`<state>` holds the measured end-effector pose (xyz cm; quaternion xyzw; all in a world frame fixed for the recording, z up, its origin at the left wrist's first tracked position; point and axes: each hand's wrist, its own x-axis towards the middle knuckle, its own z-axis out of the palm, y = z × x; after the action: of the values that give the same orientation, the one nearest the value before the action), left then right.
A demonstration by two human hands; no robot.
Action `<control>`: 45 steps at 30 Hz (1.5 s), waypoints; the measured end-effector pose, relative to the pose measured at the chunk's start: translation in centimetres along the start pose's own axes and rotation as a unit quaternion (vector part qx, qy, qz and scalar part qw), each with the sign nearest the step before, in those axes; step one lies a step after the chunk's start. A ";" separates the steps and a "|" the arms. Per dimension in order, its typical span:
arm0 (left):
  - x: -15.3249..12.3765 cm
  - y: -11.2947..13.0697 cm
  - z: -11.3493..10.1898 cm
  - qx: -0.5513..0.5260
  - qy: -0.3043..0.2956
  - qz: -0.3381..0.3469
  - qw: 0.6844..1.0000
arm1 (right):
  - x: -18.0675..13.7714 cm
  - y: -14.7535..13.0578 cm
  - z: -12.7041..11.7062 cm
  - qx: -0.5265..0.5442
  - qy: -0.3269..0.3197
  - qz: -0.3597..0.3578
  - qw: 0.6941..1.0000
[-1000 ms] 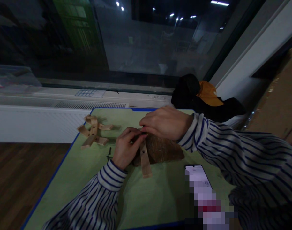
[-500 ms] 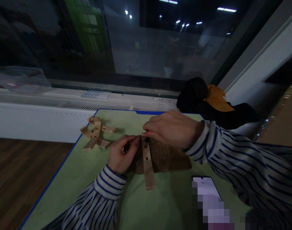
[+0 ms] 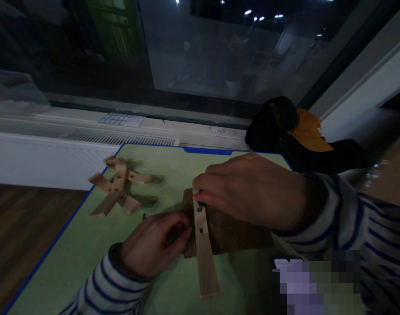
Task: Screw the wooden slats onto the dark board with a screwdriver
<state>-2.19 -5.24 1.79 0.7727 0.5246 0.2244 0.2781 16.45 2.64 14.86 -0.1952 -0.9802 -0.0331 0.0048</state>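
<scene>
A light wooden slat (image 3: 204,258) with holes lies across a dark brown wooden board (image 3: 232,229) on the green mat (image 3: 88,253). My right hand (image 3: 248,190) pinches the slat's far end, fingers closed on it. At the board's left edge, beside the slat, my left hand (image 3: 150,249) is curled shut; what its fingertips hold is hidden.
A loose pile of light wooden slats (image 3: 116,186) lies at the mat's far left corner. A phone (image 3: 304,284) lies at the near right. A dark bundle with an orange cap (image 3: 304,131) sits on the white sill (image 3: 88,131) past the mat. Brown floor (image 3: 22,227) lies to the left.
The view has come closer and lower over the board. My left hand has slid down along the board's left edge. My right hand still holds the slat's far end.
</scene>
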 end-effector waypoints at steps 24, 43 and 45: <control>0.1 0.0 0.7 0.020 -0.022 -0.044 0.999 | 0.6 -0.2 0.0 0.003 -0.054 -0.028 0.998; 0.6 -0.7 1.2 -0.023 0.009 -0.009 1.000 | 0.5 -0.1 -0.1 -0.054 -0.063 0.042 0.996; 0.6 -0.6 1.2 -0.020 0.009 -0.007 1.000 | 0.6 -0.1 0.2 -0.038 -0.057 0.043 0.997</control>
<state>-1.63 -4.73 0.53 0.7613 0.5275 0.2400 0.2907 15.88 2.82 14.69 -0.2391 -0.9675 -0.0592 -0.0572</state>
